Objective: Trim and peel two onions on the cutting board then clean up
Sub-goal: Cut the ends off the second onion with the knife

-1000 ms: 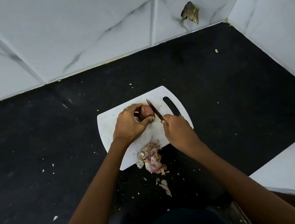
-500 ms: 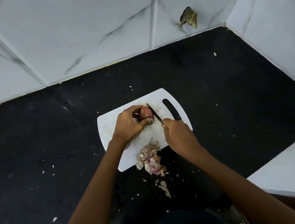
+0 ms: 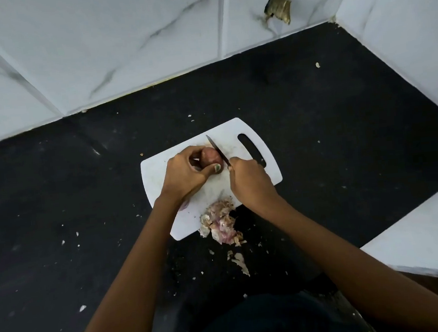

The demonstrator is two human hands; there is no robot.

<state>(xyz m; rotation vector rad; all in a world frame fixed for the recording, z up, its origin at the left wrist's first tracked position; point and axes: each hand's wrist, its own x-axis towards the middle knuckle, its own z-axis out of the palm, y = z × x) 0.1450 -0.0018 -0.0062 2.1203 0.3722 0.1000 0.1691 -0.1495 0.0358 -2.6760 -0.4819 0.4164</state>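
Head view, looking steeply down, close

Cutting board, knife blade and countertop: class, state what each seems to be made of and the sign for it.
Cutting board: probably plastic, matte white, thin, with a moulded handle slot. Knife blade: likely steel, slim, dark grey. Countertop: perhaps polished stone, black, faintly reflective.

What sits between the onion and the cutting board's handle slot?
In the head view, the knife blade lies between the onion and the handle slot, against the onion's right side, held by the right hand. Otherwise only bare board.
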